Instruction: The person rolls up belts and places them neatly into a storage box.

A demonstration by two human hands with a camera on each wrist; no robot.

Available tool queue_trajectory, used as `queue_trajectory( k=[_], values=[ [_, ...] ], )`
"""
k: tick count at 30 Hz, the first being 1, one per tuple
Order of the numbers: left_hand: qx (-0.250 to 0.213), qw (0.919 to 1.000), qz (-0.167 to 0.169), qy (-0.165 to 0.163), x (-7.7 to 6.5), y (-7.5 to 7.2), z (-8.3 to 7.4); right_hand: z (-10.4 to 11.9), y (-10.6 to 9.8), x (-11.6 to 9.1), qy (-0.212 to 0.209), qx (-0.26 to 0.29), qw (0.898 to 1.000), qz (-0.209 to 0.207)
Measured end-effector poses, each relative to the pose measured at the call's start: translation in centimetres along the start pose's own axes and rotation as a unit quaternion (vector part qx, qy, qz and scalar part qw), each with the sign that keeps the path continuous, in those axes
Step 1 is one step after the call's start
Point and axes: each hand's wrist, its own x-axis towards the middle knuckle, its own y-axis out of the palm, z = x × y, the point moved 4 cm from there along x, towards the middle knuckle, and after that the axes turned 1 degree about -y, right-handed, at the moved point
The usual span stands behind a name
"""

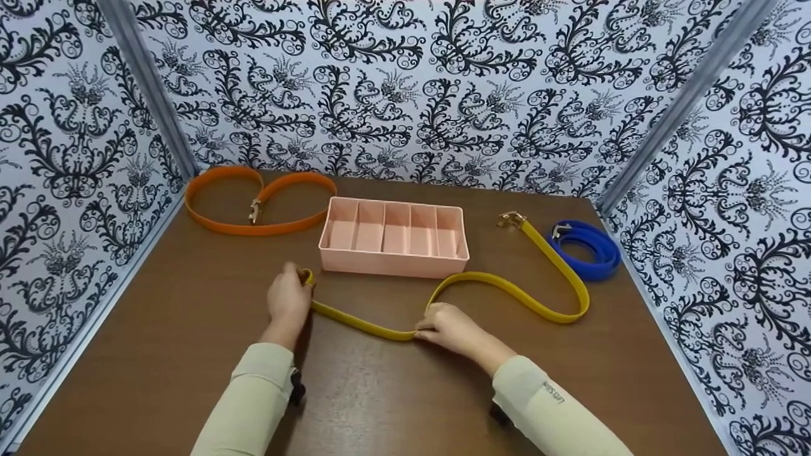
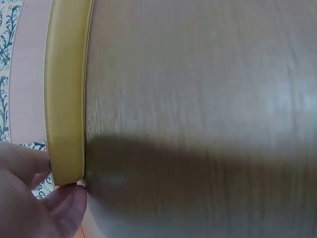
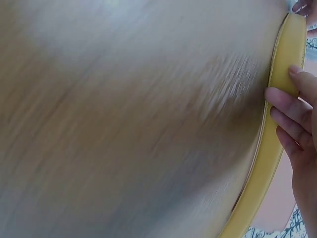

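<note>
A yellow belt [image 1: 504, 286] with stitched edges winds across the brown table, its metal buckle [image 1: 510, 220] lying at the right. Near the belt's left end, my left hand [image 1: 290, 296] pinches it; a small bent loop shows beside the fingers. In the left wrist view, the thumb and fingers [image 2: 69, 203] close on the belt's tip. Farther along the strap, my right hand [image 1: 451, 326] holds it between thumb and fingers, which the right wrist view shows on both faces of the yellow belt [image 3: 265, 163]. Between the hands the strap sags slightly.
Behind the hands stands a pink tray [image 1: 393, 265] divided into several compartments. An orange belt [image 1: 253, 229] lies looped at the back left, its clasp near the middle. At the right, a blue belt [image 1: 592, 272] is coiled with a metal buckle. Patterned walls enclose the table [image 1: 367, 399].
</note>
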Motion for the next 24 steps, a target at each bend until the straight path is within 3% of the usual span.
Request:
queue_trajectory(
  k=[3,6,13,20,24],
  values=[
    [0.001,0.9992,0.013,-0.037,0.0,-0.1,0.4,-0.6,-0.3,-0.4,0.005,0.002,1.000,-0.008],
    [0.010,0.9980,0.036,-0.052,0.1,0.1,0.6,-1.6,-0.5,-0.7,0.018,0.009,1.000,-0.014],
    [-0.041,0.9957,0.083,-0.002,-0.4,0.9,-0.3,-3.9,-1.4,-1.1,0.042,0.003,0.998,-0.041],
    [-0.105,0.9833,0.148,-0.012,-0.9,1.4,-1.1,-5.0,-1.6,-0.9,0.035,-0.017,0.998,-0.048],
    [-0.108,0.9782,0.177,0.011,-0.8,1.5,-1.7,-5.2,-1.5,-0.9,0.033,-0.013,0.998,-0.050]
  ],
)
